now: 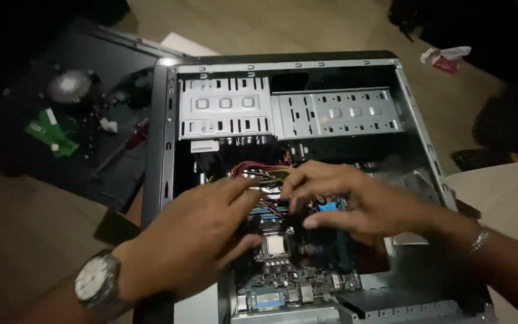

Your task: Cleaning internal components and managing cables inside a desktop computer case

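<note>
Now both hands [271,222] over motherboard [295,270], open case [169,120]

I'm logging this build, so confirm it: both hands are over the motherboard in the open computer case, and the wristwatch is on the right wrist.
Not quite. The head view shows the wristwatch on the left wrist; the right wrist wears a thin bracelet. Both hands, left and right, are over the motherboard in the open computer case.

Both hands reach into an open computer case [163,150] lying on the floor. The left hand [193,240], a watch [94,285] on its wrist, hovers over the motherboard [295,279] beside the processor [275,245]. The right hand [355,201], wearing a bracelet [479,240], has fingers bent down near the blue heatsink [328,207] and coloured wires [259,171]. Empty drive bays [289,111] sit above.
</note>
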